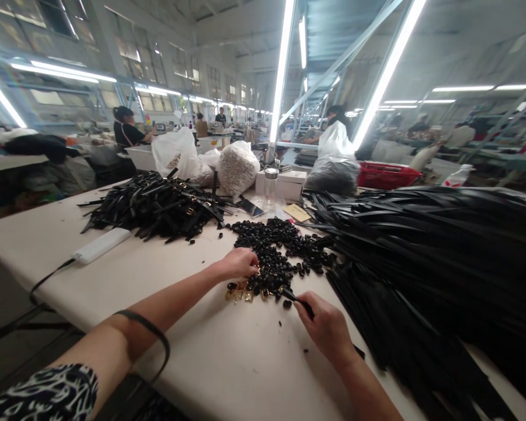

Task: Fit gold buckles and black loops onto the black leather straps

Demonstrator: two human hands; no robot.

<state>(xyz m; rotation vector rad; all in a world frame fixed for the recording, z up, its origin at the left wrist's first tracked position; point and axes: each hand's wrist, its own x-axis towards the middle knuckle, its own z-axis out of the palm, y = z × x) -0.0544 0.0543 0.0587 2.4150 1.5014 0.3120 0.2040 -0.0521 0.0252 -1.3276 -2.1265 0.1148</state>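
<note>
My left hand (241, 263) is at the left edge of a pile of small black loops (269, 240), its fingers pinched on something too small to make out. Closed around a black strap (305, 305) is my right hand (322, 321), nearer the front of the table. The strap's tip reaches toward the loops, and its other end shows beyond my wrist. Gold buckles (248, 295) lie between the hands at the front of the pile.
Buckled straps (158, 204) are heaped at the back left, long black strips (433, 251) at the right. A white power bank (101, 245), glass jar (270, 190), phone (249, 207) and filled plastic bags (239, 166) stand or lie around. People sit farther off.
</note>
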